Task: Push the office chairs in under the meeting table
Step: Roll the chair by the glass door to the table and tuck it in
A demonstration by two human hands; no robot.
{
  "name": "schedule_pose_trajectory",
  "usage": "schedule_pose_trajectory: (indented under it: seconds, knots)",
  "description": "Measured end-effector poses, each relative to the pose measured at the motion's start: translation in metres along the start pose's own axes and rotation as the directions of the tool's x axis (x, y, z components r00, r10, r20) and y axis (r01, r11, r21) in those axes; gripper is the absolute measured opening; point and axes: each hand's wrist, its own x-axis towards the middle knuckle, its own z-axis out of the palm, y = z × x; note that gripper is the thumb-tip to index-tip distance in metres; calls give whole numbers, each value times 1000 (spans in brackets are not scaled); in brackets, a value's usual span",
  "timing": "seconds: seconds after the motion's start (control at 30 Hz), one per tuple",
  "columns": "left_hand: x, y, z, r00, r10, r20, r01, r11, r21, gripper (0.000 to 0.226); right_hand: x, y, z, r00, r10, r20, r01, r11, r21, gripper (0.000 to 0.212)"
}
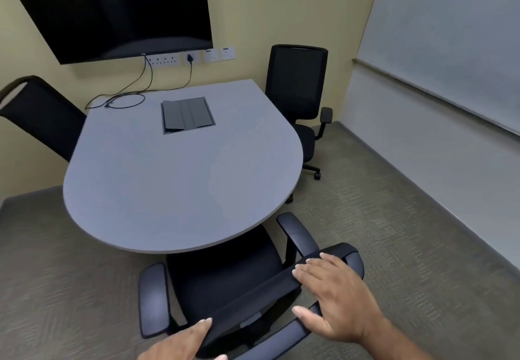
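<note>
A grey meeting table (157, 190) with a rounded near end fills the middle. A black office chair (225, 272) stands right in front of me, its seat partly under the table's near edge. My right hand (334, 300) grips the top of its backrest, fingers over the rim and thumb behind. My left hand (180, 342) holds the backrest's lower left corner at the bottom of the view. A second black chair (298, 92) sits at the table's right side, seat tucked under. A third black chair (42, 111) stands at the left side.
A large dark screen (112, 7) hangs on the far wall above a row of sockets (191, 57). Cables (123, 100) trail onto the table beside a flush cable box (187, 114). A whiteboard (450, 41) covers the right wall. Carpet (394, 218) runs along the right side.
</note>
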Motion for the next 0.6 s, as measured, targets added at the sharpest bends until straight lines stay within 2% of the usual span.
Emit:
schedule_pose_trajectory:
  seconds: [0.1,0.17,0.2,0.43,0.53,0.6]
  knots:
    - [-9,8,2,994,-27,109,24,999,31,70,5,11,-4,1000,-14,-4,14,1000,-5,64]
    - [-24,13,10,998,-60,20,60,998,7,54,5,14,-4,999,-26,21,26,1000,-10,62]
    - [-27,13,12,996,-93,0,93,996,15,53,5,14,-4,1000,-20,21,20,1000,-13,62]
    - [-35,6,19,997,-29,-69,38,991,126,63,4,17,-4,999,-13,34,13,1000,-7,63]
    - [-45,8,22,996,-63,-62,73,983,166,85,-1,10,-1,1000,-2,31,2,1000,5,62]
    - [-49,13,25,987,-161,-12,160,966,204,101,-5,5,0,999,17,43,-18,1000,15,63]
